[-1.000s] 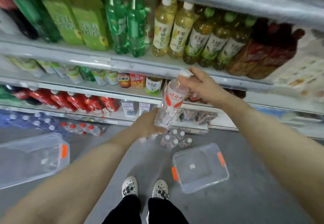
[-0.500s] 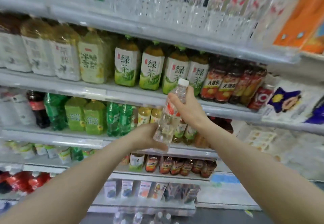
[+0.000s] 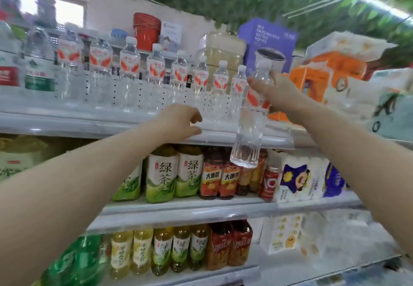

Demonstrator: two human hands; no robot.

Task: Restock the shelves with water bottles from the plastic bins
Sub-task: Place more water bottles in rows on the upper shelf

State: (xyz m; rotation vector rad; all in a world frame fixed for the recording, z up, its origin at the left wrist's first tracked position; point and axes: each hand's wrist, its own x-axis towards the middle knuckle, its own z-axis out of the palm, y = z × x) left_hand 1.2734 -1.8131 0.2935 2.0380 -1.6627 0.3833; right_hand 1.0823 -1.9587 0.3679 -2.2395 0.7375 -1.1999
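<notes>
My right hand grips a clear water bottle with a red and white label by its upper part, raised in front of the top shelf. The bottle hangs slightly tilted, its base below the shelf's front edge. My left hand is off the bottle, fingers loosely curled and holding nothing, just in front of the shelf's edge. A row of several matching water bottles stands on the top shelf behind a perforated white rail. The plastic bins are out of view.
Green tea bottles and red iced tea bottles fill the shelf below. Orange tissue packs and a purple box sit right of the water row. A large jug stands behind it. Hanging leaves cover the ceiling.
The view has tilted up to the top shelf. My right hand has lifted the bottle higher and to the right. My left hand has let go of the bottle's base.
</notes>
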